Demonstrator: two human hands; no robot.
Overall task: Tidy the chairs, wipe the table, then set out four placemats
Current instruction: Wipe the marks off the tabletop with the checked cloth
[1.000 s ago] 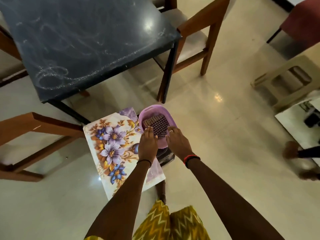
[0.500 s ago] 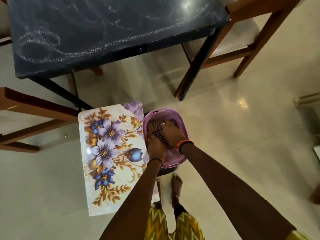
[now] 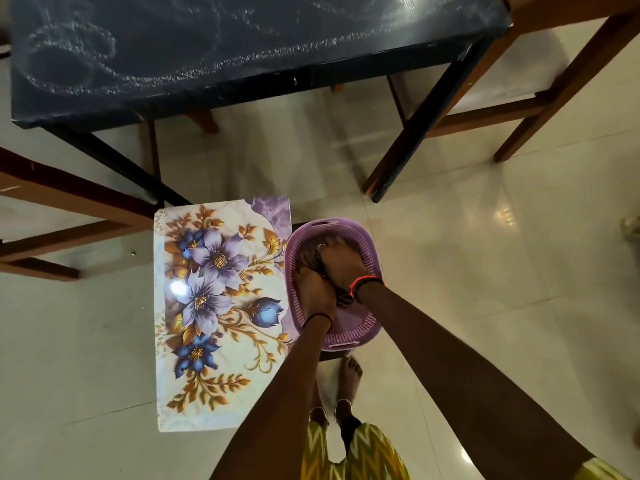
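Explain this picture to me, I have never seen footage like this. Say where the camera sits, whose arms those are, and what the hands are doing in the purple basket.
There is no machine here. A person wears a wide-angle camera on the head, so you look down along their own arms. The left hand and the right hand reach into the purple basket, onto a dark checked cloth that they mostly hide. Whether they grip it cannot be told. Beside the basket lies a floral placemat. Above stands the dark table, its top streaked with pale smears, with wooden chairs at both sides.
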